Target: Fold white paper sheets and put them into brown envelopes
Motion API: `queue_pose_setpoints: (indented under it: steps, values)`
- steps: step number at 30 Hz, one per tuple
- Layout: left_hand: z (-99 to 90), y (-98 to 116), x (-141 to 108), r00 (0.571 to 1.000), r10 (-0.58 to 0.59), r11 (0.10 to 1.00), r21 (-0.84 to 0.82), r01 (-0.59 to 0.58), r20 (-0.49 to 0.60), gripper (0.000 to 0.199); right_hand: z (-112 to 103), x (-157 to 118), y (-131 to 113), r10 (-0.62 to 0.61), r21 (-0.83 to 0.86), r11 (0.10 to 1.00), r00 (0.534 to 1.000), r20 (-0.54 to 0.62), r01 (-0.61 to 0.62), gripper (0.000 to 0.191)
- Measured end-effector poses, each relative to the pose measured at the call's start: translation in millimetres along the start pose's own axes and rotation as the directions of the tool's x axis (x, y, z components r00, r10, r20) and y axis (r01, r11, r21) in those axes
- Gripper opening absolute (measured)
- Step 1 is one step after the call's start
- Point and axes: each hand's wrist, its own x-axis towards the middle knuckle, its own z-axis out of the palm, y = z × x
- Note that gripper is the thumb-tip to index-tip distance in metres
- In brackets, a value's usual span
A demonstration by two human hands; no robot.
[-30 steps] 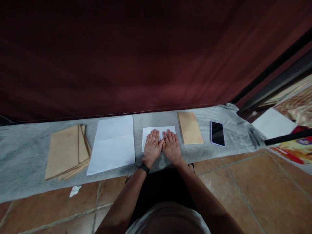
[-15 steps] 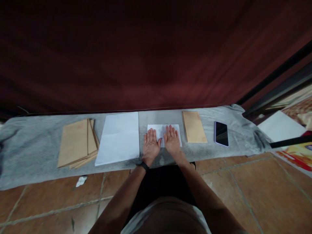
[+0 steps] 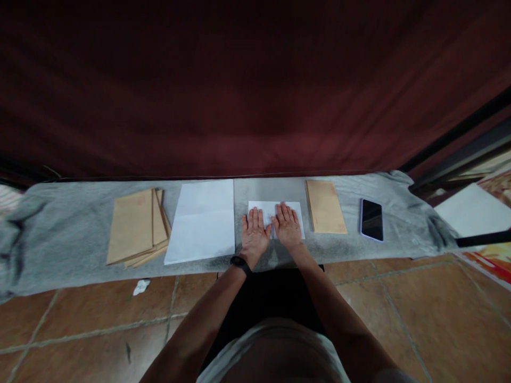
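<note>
A small white paper (image 3: 268, 206), apparently folded, lies on the grey cloth in front of me. My left hand (image 3: 255, 234) rests flat on its left part, fingers extended. On its right part my right hand (image 3: 287, 226) lies palm down with the fingers apart. To the left is a larger white sheet (image 3: 202, 223), and beyond it a fanned pile of brown envelopes (image 3: 131, 226). Right of my hands sits a neat stack of brown envelopes (image 3: 326, 207).
A phone (image 3: 371, 219) with a purple edge lies on the grey cloth (image 3: 75, 229) at the right. Dark red fabric (image 3: 255, 106) hangs behind. A crumpled white scrap (image 3: 141, 287) is on the tiled floor. White paper (image 3: 475, 210) shows at far right.
The whole view has shifted, so things appear slightly farther right. My right hand has slid slightly outward on the small paper, while my left hand sits a little lower on it.
</note>
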Motion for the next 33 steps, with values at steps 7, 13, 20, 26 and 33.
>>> queue_pose_setpoints:
  steps: [7, 13, 20, 26, 33]
  values:
    - [0.1, 1.6, -0.2, 1.000, 0.011, 0.999, 0.048, -0.010, -0.006, 0.066, -7.3, -8.1, 18.3, 0.049, -0.060, 0.997, 0.999, -0.018, -0.050, 0.059]
    - [2.5, -4.0, -1.0, 0.997, 0.057, 0.998, 0.014, -0.056, -0.053, 0.064, -12.2, -9.3, 17.1, 0.053, -0.092, 0.994, 0.998, -0.014, -0.054, 0.059]
    - [11.8, 31.8, 13.2, 0.973, 0.201, 0.969, -0.125, -0.215, -0.118, 0.060, -18.6, -9.5, 15.2, 0.052, -0.127, 0.991, 0.997, 0.061, -0.044, 0.057]
    - [17.8, 35.8, 29.1, 0.978, 0.202, 0.970, -0.127, -0.207, -0.056, 0.064, -18.7, -8.4, 14.4, 0.077, -0.109, 0.992, 0.994, 0.072, -0.069, 0.058]
    - [13.9, -5.5, 32.0, 0.991, 0.097, 0.992, -0.068, -0.103, -0.089, 0.065, -14.7, -7.3, 13.2, 0.106, -0.051, 0.993, 0.994, 0.005, -0.105, 0.059]
